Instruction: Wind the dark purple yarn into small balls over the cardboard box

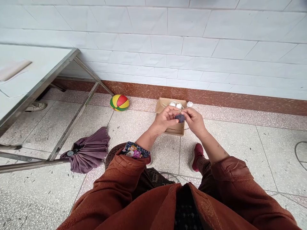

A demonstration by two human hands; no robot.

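Observation:
Between my two hands is a small dark grey-blue bundle that looks like yarn (179, 118). My left hand (167, 118) closes on its left side with thumb and fingers. Pinched at the bundle's upper right is my right hand (193, 120); whether it grips the bundle itself or a strand of it I cannot tell. Below and behind the hands, a shallow cardboard box (174, 131) lies on the floor. White yarn balls (178, 105) show at its far end, and another white ball (189, 104) rests just outside its right corner.
A red, yellow and green ball (120, 102) sits by the wall. To the left, a folded purple umbrella (90, 150) lies beside the metal-framed table (35, 73). A dark cable (297, 156) curls on the floor at far right. A red shoe (197, 156) stands below my right hand.

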